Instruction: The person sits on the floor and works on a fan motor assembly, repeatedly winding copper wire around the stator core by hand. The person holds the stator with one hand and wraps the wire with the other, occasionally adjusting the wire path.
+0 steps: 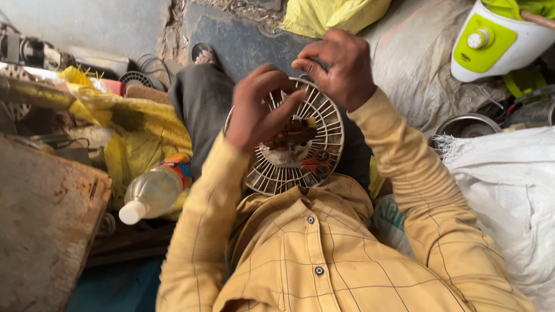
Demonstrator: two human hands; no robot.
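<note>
A round cream plastic fan grille (324, 144) with thin radial ribs rests on my lap, a brown motor with copper windings (295, 134) at its centre. My left hand (257, 107) lies over the grille's left half, fingers curled on the ribs and reaching toward the motor. My right hand (341, 63) grips the grille's upper rim from behind, fingers bent over the edge. Both sleeves are yellow checked cloth.
A plastic bottle (153, 193) with a white cap lies at my left beside yellow sacking (139, 130). A worn wooden board (46, 225) is at lower left. A white and green appliance (497, 37) stands top right, a metal bowl (465, 124) and white sacks (509, 190) at right.
</note>
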